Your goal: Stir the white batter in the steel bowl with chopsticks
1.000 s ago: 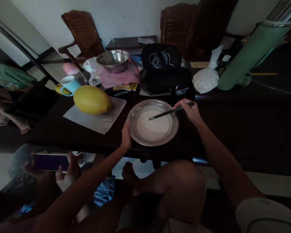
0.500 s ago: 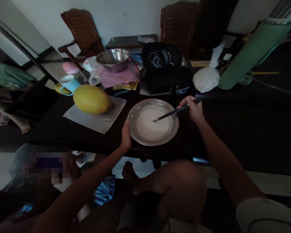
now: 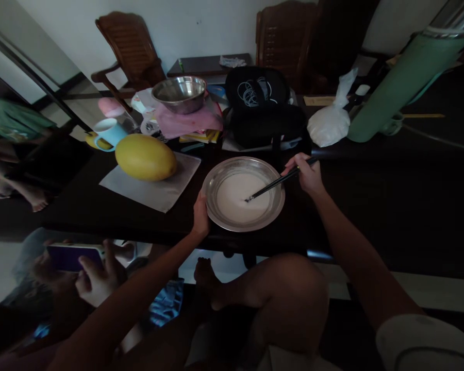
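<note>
A shallow metal bowl (image 3: 216, 211) of smooth white liquid (image 3: 235, 206) rests on the dark table near its front edge. My left hand (image 3: 201, 215) is closed on the bowl's left side, fingers partly hidden beneath the rim. In my right hand (image 3: 307, 172) are dark chopsticks (image 3: 274, 183), slanting down to the left. Their whitened tips dip into the liquid near the middle of the bowl.
Left of the bowl, a yellow melon (image 3: 146, 157) lies on a white sheet (image 3: 154, 198), with a light-blue mug (image 3: 110, 133) behind. Further back are an empty metal bowl (image 3: 180, 95), a black case (image 3: 259, 113), a tied bag of white powder (image 3: 328, 126) and a green flask (image 3: 406, 87). Someone beside me holds a phone (image 3: 75, 257).
The chopstick tips have shifted slightly toward me in the liquid, and my right hand has dipped a little. My left hand keeps its hold on the bowl.
</note>
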Tool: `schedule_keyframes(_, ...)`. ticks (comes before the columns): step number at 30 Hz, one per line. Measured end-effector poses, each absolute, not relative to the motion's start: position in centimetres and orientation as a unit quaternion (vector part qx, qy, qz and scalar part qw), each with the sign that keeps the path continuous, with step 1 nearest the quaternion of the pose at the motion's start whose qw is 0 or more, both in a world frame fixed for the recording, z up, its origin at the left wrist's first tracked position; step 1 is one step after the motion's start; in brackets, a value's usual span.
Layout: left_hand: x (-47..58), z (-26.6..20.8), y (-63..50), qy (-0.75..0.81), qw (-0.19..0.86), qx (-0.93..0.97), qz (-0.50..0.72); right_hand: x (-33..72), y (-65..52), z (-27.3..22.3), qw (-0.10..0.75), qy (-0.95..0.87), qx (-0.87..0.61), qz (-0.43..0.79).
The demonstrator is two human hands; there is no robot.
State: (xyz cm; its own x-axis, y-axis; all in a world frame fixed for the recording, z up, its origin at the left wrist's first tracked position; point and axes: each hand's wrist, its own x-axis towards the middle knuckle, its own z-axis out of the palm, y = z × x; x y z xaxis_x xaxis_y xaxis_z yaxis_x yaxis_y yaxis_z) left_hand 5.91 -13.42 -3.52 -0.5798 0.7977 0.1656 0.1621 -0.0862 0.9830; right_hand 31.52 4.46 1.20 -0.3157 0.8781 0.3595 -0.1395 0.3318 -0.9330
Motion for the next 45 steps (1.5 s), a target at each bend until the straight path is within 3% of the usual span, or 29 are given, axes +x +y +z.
schedule_keyframes(4, 6.0, -3.3, -13.5, 0.626, 0.241, 0.395, 0.628, 31.3, 3.9, 1.5, 0.462, -0.681, -0.271, 0.500)
schedule_keyframes(10, 5.9, -3.5, -13.5, 0.621, 0.253, 0.395, 0.628, 31.7, 4.7, 1.2, 0.531, -0.630, -0.297, 0.483)
schedule_keyframes(16, 6.0, -3.3, -13.4, 0.627, 0.248, 0.394, 0.624, 31.5, 4.1, 1.4, 0.454, -0.685, -0.269, 0.503)
schedule_keyframes(22, 6.1, -2.9, -13.4, 0.624, 0.251, 0.398, 0.624, 31.8, 4.8, 1.4, 0.525, -0.636, -0.295, 0.482)
schedule_keyframes(28, 6.3, -2.4, -13.6, 0.627, 0.250, 0.402, 0.619, 31.4, 4.0, 1.4, 0.453, -0.688, -0.276, 0.495)
schedule_keyframes(35, 6.4, -2.7, -13.4, 0.622, 0.253, 0.387, 0.632, 31.9, 4.8, 1.3, 0.530, -0.638, -0.297, 0.474)
schedule_keyframes(41, 6.1, -3.3, -13.4, 0.618, 0.249, 0.390, 0.635, 31.3, 3.8, 1.5, 0.443, -0.691, -0.278, 0.499)
schedule_keyframes(45, 6.0, -3.5, -13.4, 0.618, 0.264, 0.384, 0.633, 31.5, 4.1, 1.7, 0.487, -0.668, -0.305, 0.472)
